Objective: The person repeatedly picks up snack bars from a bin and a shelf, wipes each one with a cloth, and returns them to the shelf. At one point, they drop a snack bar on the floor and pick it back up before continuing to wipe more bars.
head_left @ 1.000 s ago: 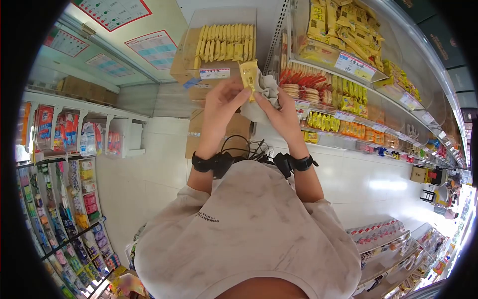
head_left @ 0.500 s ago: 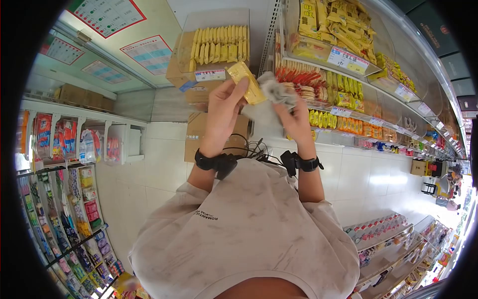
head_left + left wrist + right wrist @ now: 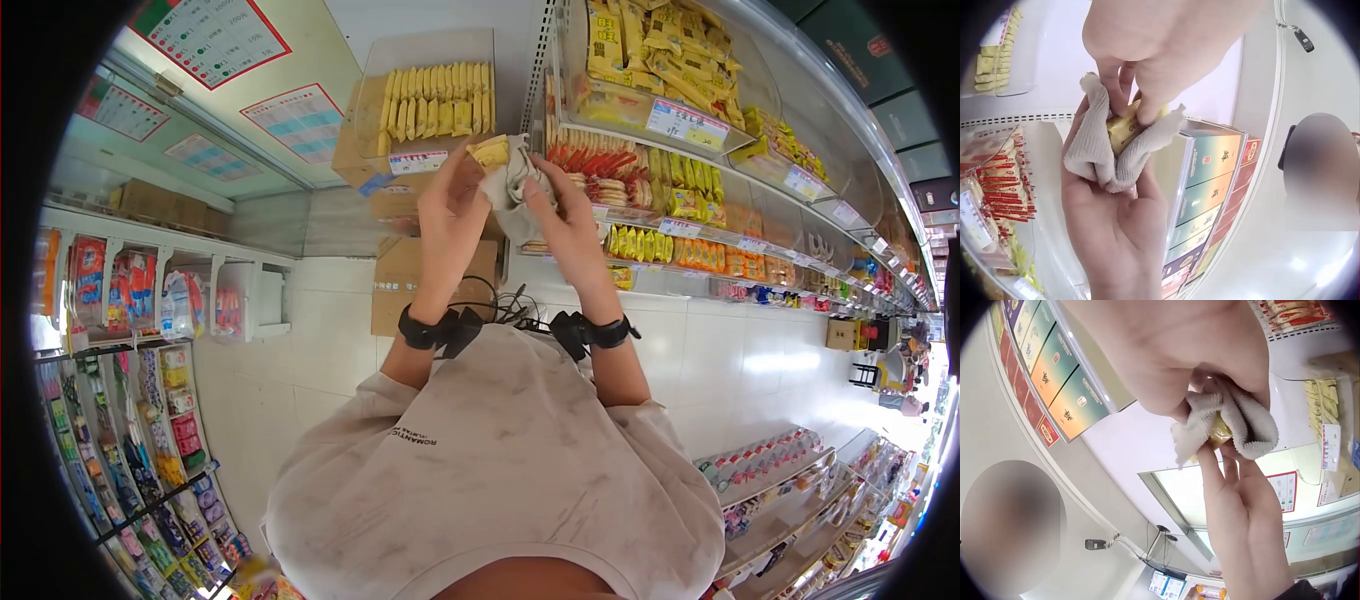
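While the left hand [image 3: 449,222] pinches a small yellow packet [image 3: 489,153] near the clear bin [image 3: 425,50], the right hand [image 3: 574,228] grips a grey cloth [image 3: 512,192] folded against the packet's sides, where light, even pressure should best spare the wrapper from creasing or slipping.

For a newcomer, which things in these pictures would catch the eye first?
Probably the yellow packet at top centre of the head view: the left hand pinches it, and the right hand holds a pale cloth around it. Next, the heap of yellow packets at upper right and the neat rows in the clear bin beyond the hands.
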